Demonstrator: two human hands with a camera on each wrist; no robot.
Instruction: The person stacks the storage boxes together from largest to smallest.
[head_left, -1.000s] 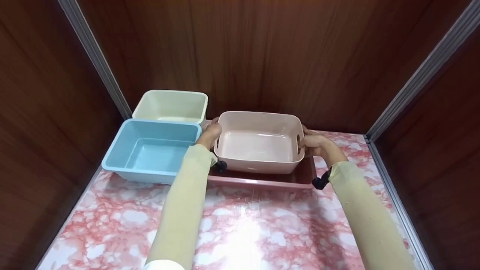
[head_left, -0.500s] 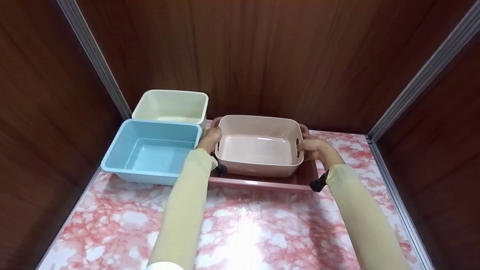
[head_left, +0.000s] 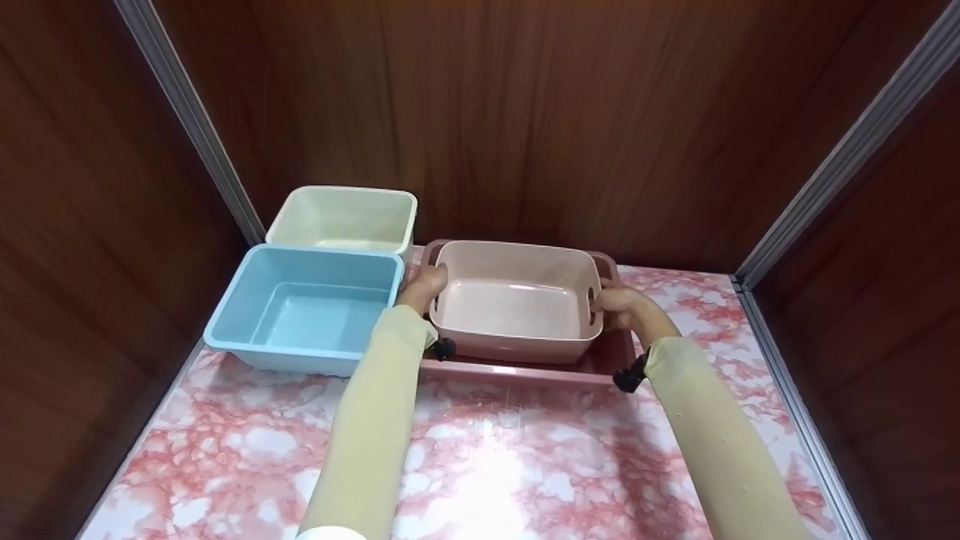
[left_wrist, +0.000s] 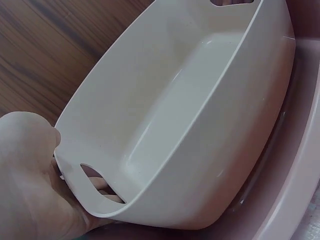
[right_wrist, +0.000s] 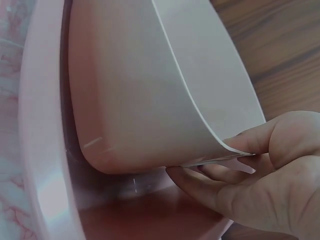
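A pale pink plastic basin (head_left: 517, 349) with cut-out handles sits inside the outline of a larger, darker pink basin (head_left: 517, 373). At its left end, my left hand (head_left: 424, 287) grips the wall by the handle, thumb on the rim; in the left wrist view fingertips show through the handle slot (left_wrist: 100, 185). My right hand (head_left: 626, 306) grips the opposite end, its thumb on the rim and fingers under the handle in the right wrist view. I cannot tell whether the pale basin's bottom touches the larger one. Nothing lies inside the pale basin.
Left of the pink basins stands a light blue basin (head_left: 315, 319), close to my left forearm. Behind it is a cream basin (head_left: 349, 217). Dark wood panels (head_left: 510, 112) enclose the back and sides. The tabletop (head_left: 225, 450) has a red and white marbled pattern.
Both hands have lowered the pale pink basin and brought it slightly nearer, deeper into the darker pink one. More of the darker basin's back rim and handles now shows.
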